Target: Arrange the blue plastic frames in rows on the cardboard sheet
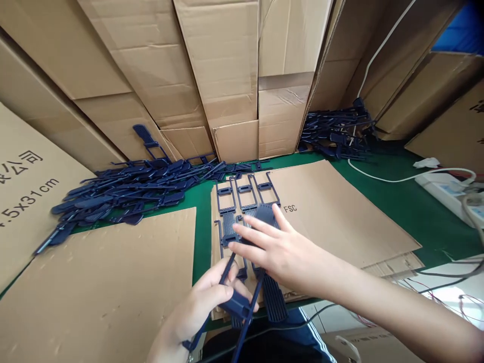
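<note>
The piece (236, 305) is over the near left corner of the FSC sheet (340, 217), tilted, with its long bars running down past the sheet's near edge. The left hand (204, 300) has its fingers clamped on the crossbar, thumb on top. The right hand (278, 249) has its fingers spread apart, laid across a flat panel (265, 214) on the left part of the sheet. That panel looks to belong to the same piece, but the right hand hides the join, and whether its palm bears down cannot be told.

To do this well, the left grip should stay on the stiff crossbar rather than slide to the thin bars, which would probably flex. The right hand's load is best spread over the panel, not put on one fingertip.

Rows of frames (226, 191) lie at the left of the sheet, close together, so hooked bar ends could catch; level the piece and move it slowly. A ribbed panel (275, 302) reaches past the sheet's near edge, where a forearm might knock it. The left heap (128, 189) and right heap (336, 136) sit on the bench (204, 196) beyond the sheet's far corners, away from both hands.
</note>
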{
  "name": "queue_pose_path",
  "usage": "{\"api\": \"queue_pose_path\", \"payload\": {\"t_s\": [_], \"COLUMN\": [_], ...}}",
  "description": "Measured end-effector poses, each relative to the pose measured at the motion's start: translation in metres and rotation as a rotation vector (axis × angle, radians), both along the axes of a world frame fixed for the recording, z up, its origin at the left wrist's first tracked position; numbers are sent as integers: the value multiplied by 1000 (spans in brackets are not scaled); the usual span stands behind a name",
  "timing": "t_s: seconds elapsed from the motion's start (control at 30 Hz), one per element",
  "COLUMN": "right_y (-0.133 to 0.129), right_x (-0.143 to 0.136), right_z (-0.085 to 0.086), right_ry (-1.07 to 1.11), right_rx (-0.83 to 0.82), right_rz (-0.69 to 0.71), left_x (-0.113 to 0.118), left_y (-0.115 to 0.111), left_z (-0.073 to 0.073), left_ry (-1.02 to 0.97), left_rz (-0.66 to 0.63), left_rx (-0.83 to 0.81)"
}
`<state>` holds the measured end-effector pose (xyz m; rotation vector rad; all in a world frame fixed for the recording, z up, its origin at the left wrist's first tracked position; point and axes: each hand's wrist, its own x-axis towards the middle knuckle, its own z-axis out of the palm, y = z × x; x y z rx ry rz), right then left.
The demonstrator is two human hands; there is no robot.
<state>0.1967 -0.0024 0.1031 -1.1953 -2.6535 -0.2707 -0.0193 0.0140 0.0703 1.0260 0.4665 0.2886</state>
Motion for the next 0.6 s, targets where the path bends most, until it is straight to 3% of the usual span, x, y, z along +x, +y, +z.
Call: {"api": "queue_pose_path", "payload": {"t_s": [0.07,0.13,0.2,0.3,0.4,0.47,0.6], "right_y": [-11,-22,-33,-51,-67,-75,-84], "right_x": [6,15,26,42,53,58,62], "right_z": [-3,-10,-22,-50,-78,-89,-94], "right_ry": [33,146,367,772,1303,1522,1533], "right_rx": [-17,-71,-278,-689,-723,-714,-688], "right_rz": [26,25,-56,-457,-825,-953,-1049], "left_x": [0,3,6,7,4,1,-11], "left_y": [-1,-3,-4,-4,-5,-7,-10], "left_z": [-2,-3,-4,-5,-9,-13,-17], "left_ry": [-102,-187,-251,-340,-321,-297,-257], "left_rz": [-66,-42,-8,20,135,174,128], "left_rx": [-110,-237,-302,-167,-17,6,29]}}
